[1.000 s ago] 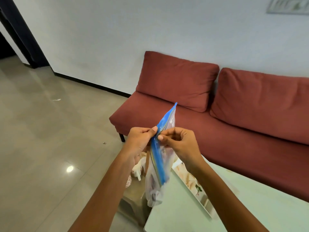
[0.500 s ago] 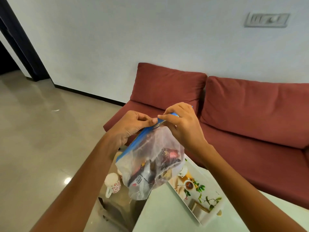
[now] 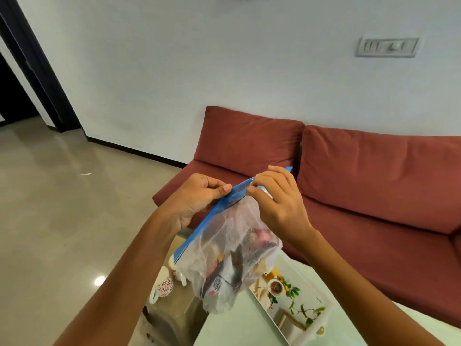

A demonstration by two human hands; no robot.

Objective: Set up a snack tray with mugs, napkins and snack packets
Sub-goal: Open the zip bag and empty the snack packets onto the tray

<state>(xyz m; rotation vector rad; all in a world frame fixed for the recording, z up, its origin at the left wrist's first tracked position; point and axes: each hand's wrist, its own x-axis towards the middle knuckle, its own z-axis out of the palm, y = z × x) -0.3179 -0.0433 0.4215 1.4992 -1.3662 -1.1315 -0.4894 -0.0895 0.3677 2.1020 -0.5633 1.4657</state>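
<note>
Both hands pinch the blue zip strip of a clear bag [image 3: 234, 248] of snack packets, left hand [image 3: 197, 198] and right hand [image 3: 277, 203] close together; the bag hangs above tray [image 3: 321, 313] and mugs [image 3: 164, 283]

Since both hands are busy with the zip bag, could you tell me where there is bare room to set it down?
The pale table top is bare in front of the printed tray, below the zip bag. The tray itself shows no items on it. The lower surface to the left is crowded by two mugs. The left hand and right hand both pinch the bag's blue strip.
</note>
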